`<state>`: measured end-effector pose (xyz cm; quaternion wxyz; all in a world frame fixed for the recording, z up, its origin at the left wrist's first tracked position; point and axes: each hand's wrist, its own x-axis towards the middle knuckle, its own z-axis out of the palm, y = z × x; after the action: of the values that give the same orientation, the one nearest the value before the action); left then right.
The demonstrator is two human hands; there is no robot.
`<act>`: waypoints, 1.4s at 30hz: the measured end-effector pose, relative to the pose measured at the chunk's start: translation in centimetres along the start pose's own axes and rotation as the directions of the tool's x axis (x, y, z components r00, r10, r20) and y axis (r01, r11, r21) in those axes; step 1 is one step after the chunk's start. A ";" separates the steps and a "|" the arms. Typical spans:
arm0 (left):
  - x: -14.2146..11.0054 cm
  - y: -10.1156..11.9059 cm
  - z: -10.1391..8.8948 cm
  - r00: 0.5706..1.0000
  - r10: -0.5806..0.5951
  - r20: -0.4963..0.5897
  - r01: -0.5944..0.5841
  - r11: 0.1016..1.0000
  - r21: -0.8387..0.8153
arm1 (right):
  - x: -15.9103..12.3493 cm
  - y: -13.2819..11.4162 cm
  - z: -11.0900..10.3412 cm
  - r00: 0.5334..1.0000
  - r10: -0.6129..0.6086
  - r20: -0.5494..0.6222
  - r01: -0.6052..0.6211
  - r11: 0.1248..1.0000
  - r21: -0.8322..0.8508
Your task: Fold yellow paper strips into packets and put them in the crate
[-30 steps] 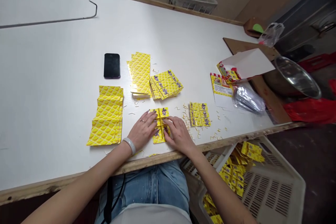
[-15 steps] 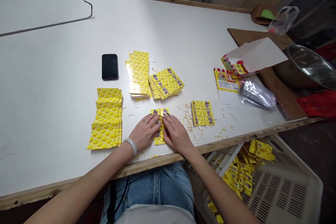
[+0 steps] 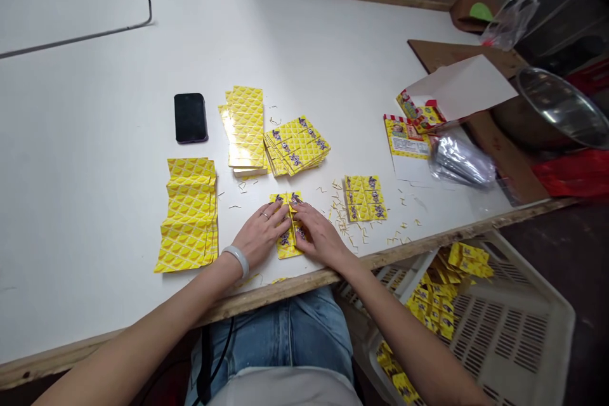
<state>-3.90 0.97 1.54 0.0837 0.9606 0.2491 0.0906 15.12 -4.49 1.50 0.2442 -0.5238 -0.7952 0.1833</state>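
Observation:
A yellow printed card sheet (image 3: pixel 288 252) with folded-in flaps lies near the table's front edge. My left hand (image 3: pixel 261 235) rests on its left half, fingers stretched out flat. On its right half lies my right hand (image 3: pixel 323 238), fingers bent a little, the thumb apart from them along the middle seam. Part of the sheet is hidden under both hands. A similar folded card (image 3: pixel 365 198) sits to the right. Beyond my hands are a fanned stack of folded cards (image 3: pixel 297 144) and a stack of flat yellow sheets (image 3: pixel 246 127). Creased yellow sheets (image 3: pixel 188 216) lie at left.
Small bent staple-like bits (image 3: pixel 340 212) are scattered on the white table (image 3: pixel 95 108). A black phone (image 3: pixel 190 117) lies behind the creased sheets. At right are an opened box (image 3: pixel 461 92), clear plastic bags (image 3: pixel 464 162) and a metal bowl (image 3: pixel 561 108). A crate (image 3: pixel 518 330) with yellow pieces stands below.
My right fingers flattened over the card's right half, then bent slightly again with the thumb spread. My left hand stays on the card. The camera view has shifted somewhat.

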 end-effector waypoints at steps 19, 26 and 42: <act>-1.4 -1.0 -0.2 0.991 -0.091 -0.102 0.039 0.904 -0.426 | 0.5 0.6 -0.7 0.999 -0.031 0.026 0.030 0.999 0.044; -0.7 -0.8 0.7 0.981 -0.095 -0.169 0.040 0.953 -0.301 | -0.2 0.7 -0.9 1.000 0.013 -0.006 -0.012 0.977 0.215; -1.1 0.3 0.8 0.909 -0.140 -0.393 0.024 0.958 -0.286 | -2.0 -0.6 -0.9 0.899 0.351 -0.262 -0.170 0.832 0.528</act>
<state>-4.54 0.06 0.70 0.1661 0.8879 0.2864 0.3194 15.81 -6.55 2.17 0.4785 -0.5729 -0.5855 0.3163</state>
